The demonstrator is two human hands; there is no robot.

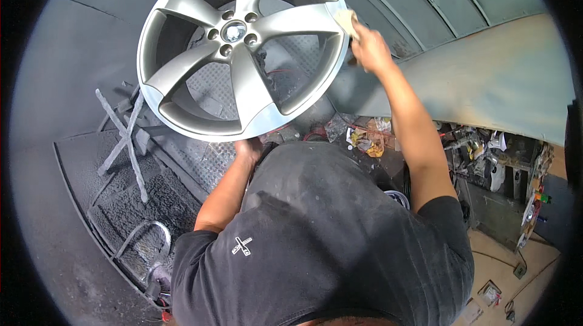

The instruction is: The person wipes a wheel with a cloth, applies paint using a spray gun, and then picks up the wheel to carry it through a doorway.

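Note:
A silver five-spoke alloy wheel [254, 80] is tilted up before me, its face toward me. Bare bright metal shows on parts of its outer lip and spoke ends. My right hand [371, 49] is closed on a cream-coloured cloth or pad [345, 22], pressed against the rim at the right, where a spoke meets the lip. Down at the wheel's lower edge is my left hand [248, 149], touching the rim from below; its fingers are hidden behind the wheel. A shiny centre cap [234, 31] sits amid several lug holes.
A grey-coated metal stand [126, 137] with crossed arms is at the left, near a rough dark mat [143, 201]. Crumpled paper litter [370, 137] lies beyond my lap. Cluttered shelving [498, 162] stands at the right, under a pale curved panel [486, 77].

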